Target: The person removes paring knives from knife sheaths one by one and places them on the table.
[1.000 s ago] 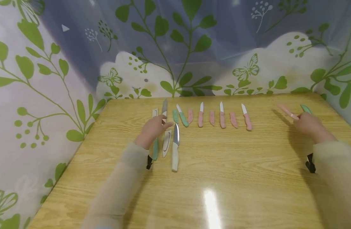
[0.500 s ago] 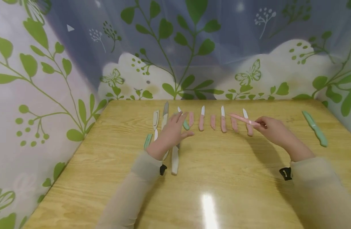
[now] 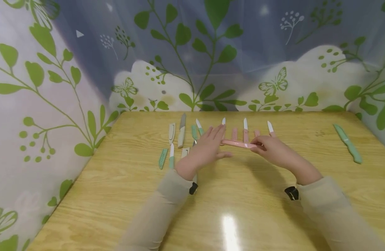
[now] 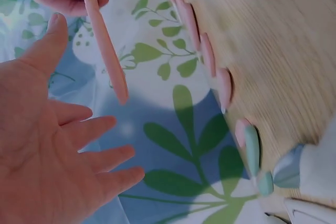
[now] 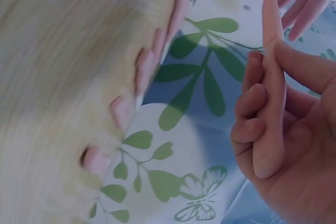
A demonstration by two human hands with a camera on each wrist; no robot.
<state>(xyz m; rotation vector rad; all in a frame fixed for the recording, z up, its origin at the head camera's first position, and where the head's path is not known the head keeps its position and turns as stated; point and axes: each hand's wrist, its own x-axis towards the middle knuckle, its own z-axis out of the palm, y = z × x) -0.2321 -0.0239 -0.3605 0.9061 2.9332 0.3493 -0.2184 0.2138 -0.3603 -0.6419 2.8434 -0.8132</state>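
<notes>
My right hand (image 3: 274, 150) grips the handle of a pink knife (image 3: 236, 143), whose blade end is covered by a pink sheath. In the right wrist view, its fingers curl round the handle (image 5: 270, 145) and the thumb presses along the side. My left hand (image 3: 208, 150) hovers over the row of knives, fingers straight and spread. The left wrist view shows the left palm (image 4: 47, 156) facing the sheathed tip with a gap between them. Behind both hands lie small pink knives (image 3: 245, 123) with white blades and pink sheaths (image 3: 234, 133), partly hidden.
At the left lie a cream-handled knife (image 3: 181, 134), a cream sheath (image 3: 171, 132), a green sheath (image 3: 163, 158) and a small green knife (image 3: 171, 158). A green sheathed knife (image 3: 348, 144) lies far right on the wooden table (image 3: 258, 216). Patterned cloth (image 3: 211, 80) hangs behind.
My right hand has carried the pink sheathed knife from the far right to the middle. My left hand has moved right from the cream knives towards the knife's tip.
</notes>
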